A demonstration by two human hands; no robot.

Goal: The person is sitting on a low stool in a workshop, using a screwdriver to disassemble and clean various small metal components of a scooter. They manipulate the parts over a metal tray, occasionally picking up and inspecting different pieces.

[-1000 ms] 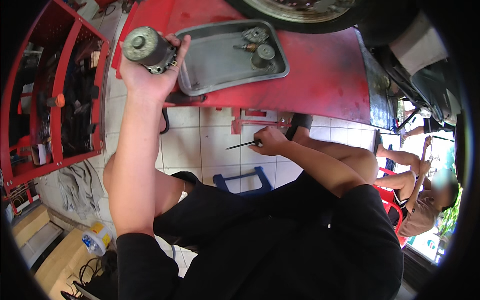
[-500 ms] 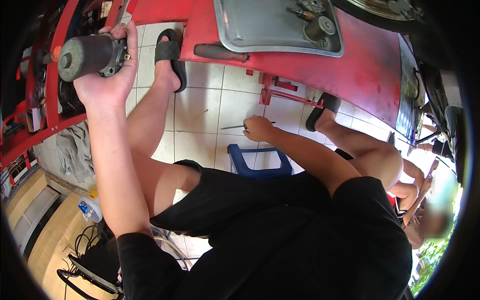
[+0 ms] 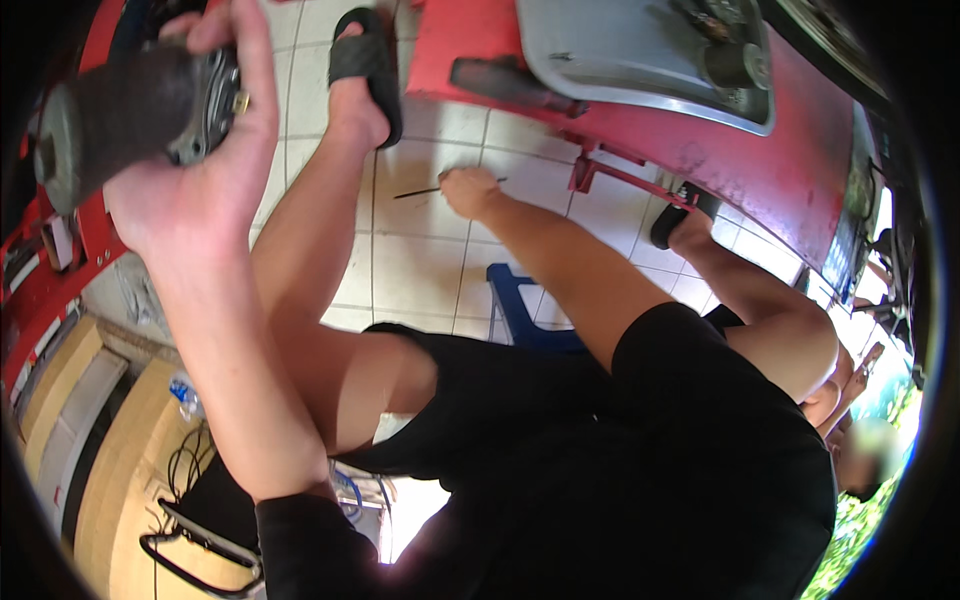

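Flat red surface (image 3: 805,160) at one o'clock bears grey rectangular metal tray (image 3: 605,60); dark elongated tool (image 3: 510,82) at tray's nine o'clock.

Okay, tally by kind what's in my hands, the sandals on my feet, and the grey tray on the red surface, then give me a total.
Dark cylindrical part, in left hand: 1
Thin dark tool, in right hand: 1
Black sandals: 2
Grey tray: 1
Total: 5

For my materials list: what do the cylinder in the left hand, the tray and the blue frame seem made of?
Cylinder: probably metal, dull dark grey, with a paler grey end; blur hides finer texture. Tray: likely metal, smooth grey, its rim catching light. Blue frame: perhaps moulded plastic, evenly coloured, with rounded corners.
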